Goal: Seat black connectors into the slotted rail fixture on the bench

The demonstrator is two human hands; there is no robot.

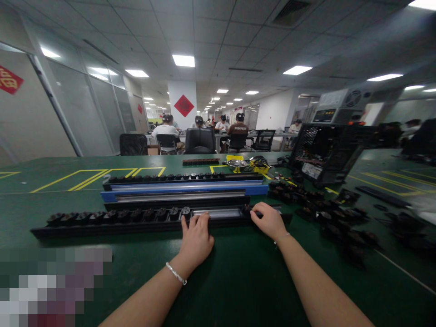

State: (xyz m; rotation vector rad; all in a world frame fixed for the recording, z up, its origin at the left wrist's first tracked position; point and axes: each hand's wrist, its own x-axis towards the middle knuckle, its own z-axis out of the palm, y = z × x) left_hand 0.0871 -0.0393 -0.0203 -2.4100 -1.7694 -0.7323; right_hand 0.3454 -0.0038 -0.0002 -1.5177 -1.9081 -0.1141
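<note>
A long black rail (112,230) lies across the table in front of me, with a shiny metal strip (221,213) along its channel. A row of round black parts (136,215) fills the rail's left side. My left hand (198,234) rests on the rail's front edge, fingers apart, beside the end part (185,212) of that row. Farther right, my right hand (270,220) is closed in a pinch on a small black part (245,209) at the channel. Its fingertips partly hide this part.
Behind the rail lie a blue rail (187,185) and another row of black parts (163,178). Loose black parts (340,218) are heaped at right, near an open computer case (320,154). A metal dish (237,163) stands farther back. Several people sit at distant desks.
</note>
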